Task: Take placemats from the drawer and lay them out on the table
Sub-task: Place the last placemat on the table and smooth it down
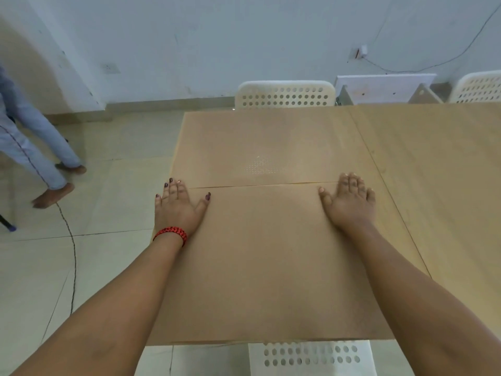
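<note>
Placemats: two brown rectangular mats lie flat on the table, a near placemat (265, 261) and a far placemat (260, 147), meeting edge to edge along a thin seam that runs left to right between the two hands.
Near placemat: reaches to the near edge of the table; both forearms cross over it.
Far placemat: reaches toward the far edge; a pale dotted patch shows near its middle (possibly a reflection, hard to say).
Left hand (177, 206): open and flat, palm down, fingers spread, pressing on the far left corner of the near placemat; dark polish on the nails.
Wristband (172, 234): red and black braided band around the left wrist.
Right hand (349, 202): open and flat, palm down, on the far right corner of the near placemat, fingertips at the seam.
Table (439, 185): light wooden top, bare to the right of the mats.
Chairs: a white perforated chair (284, 95) at the far side, another perforated seat (311, 358) at the near edge, a third (479, 86) at far right.
Floor (89, 207): pale tiles on the left, with a dark cable (71, 240) trailing across.
Other person: legs in light trousers (32, 142), far left.
</note>
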